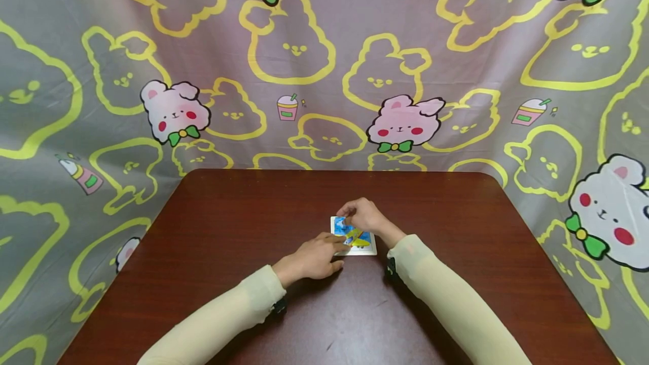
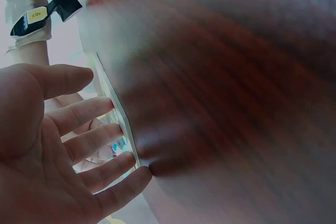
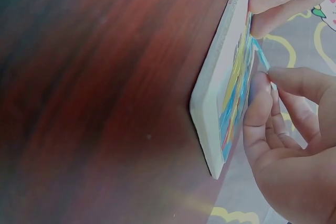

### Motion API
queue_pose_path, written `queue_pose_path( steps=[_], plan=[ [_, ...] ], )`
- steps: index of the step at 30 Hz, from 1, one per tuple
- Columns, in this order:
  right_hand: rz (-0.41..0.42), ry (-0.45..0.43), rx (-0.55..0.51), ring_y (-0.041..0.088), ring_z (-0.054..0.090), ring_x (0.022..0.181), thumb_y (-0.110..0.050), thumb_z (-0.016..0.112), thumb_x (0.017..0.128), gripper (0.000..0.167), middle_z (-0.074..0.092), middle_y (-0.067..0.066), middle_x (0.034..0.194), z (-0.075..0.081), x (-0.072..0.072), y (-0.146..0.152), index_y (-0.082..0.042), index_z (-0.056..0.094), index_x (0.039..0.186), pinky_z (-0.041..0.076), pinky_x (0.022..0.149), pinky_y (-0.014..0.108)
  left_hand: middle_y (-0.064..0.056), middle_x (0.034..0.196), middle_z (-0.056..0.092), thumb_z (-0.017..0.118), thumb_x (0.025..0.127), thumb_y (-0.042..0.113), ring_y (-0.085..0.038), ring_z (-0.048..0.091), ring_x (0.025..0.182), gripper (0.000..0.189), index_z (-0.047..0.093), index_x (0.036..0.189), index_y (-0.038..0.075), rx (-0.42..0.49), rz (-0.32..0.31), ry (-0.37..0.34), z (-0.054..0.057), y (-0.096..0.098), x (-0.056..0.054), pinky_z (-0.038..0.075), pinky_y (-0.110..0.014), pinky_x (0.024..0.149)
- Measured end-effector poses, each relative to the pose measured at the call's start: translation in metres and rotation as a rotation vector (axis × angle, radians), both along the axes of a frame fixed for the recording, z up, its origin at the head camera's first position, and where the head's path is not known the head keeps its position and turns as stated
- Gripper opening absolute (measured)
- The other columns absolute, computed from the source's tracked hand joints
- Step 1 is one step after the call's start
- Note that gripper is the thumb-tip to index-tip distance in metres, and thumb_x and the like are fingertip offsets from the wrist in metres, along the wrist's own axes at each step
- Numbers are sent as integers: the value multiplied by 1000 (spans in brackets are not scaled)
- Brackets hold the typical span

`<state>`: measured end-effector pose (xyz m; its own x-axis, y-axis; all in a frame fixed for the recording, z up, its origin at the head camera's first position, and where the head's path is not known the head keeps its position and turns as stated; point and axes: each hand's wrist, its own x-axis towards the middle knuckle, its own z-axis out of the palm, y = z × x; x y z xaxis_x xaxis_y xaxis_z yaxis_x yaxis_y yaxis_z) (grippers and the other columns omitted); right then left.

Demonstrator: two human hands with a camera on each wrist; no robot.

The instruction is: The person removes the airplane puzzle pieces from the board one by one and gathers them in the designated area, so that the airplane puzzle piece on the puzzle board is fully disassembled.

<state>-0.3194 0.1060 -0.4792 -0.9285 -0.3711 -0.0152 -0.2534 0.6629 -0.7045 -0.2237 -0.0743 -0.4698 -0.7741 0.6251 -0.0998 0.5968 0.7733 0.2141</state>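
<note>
A small picture puzzle (image 1: 370, 253) with a pale raised border and a blue and yellow print lies flat on the table. My left hand (image 1: 314, 255) reaches in from its left side, with straight, spread fingers resting at the puzzle's edge and over its print. At the far part of the puzzle is my right hand (image 1: 366, 216), thumb and fingertips together. In the right wrist view it pinches a thin, blue-edged puzzle piece (image 3: 262, 56), tilted up from the printed face. The fingers cover part of the picture.
The dark reddish-brown table (image 1: 243, 207) has rounded far corners. Behind it and at both sides hangs a grey cloth (image 1: 324, 27) with yellow outlines and white cartoon heads. A black wrist device (image 2: 37, 19) sits on the right sleeve in the left wrist view.
</note>
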Motion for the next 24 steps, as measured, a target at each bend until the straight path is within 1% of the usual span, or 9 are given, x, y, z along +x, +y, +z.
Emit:
queue_pose_path(
  steps=[8, 14, 18, 20, 24],
  plan=[
    [-11, -35, -49, 10, 68, 74, -4, 70, 87, 18, 76, 0, 89, -1, 1, 2, -15, 79, 98, 54, 64, 27, -1, 153, 50, 62, 97, 31, -25, 46, 140, 42, 62, 138, 23, 9, -5, 4, 0, 0, 1, 50, -46, 103],
    [-32, -53, -68, 12, 68, 76, -4, 69, 88, 19, 76, 1, 93, 1, 1, 8, -15, 78, 100, 54, 60, 28, 0, 154, 49, 62, 97, 32, -25, 44, 141, 43, 60, 140, 25, 10, 1, -5, -1, 0, 1, 50, -48, 103],
    [-42, -46, -61, 13, 66, 77, -5, 70, 88, 18, 76, 1, 94, 2, 0, 13, -15, 78, 100, 53, 59, 27, 0, 154, 48, 61, 97, 32, -25, 44, 141, 43, 60, 140, 24, 10, 2, -9, -1, 0, 1, 49, -48, 104],
    [-44, -43, -63, 13, 66, 77, -5, 71, 87, 18, 76, 2, 93, 1, 0, 15, -15, 78, 100, 53, 58, 27, 0, 154, 48, 61, 97, 32, -25, 44, 141, 43, 60, 140, 24, 9, 4, -9, -1, 0, 1, 49, -48, 104],
    [-49, -65, -88, 12, 66, 74, -3, 71, 85, 18, 76, 3, 92, -1, -1, 21, -13, 78, 99, 56, 60, 28, 0, 154, 49, 62, 97, 32, -25, 45, 141, 43, 60, 139, 24, 7, 3, 2, -1, 0, 0, 50, -47, 104]
  ],
)
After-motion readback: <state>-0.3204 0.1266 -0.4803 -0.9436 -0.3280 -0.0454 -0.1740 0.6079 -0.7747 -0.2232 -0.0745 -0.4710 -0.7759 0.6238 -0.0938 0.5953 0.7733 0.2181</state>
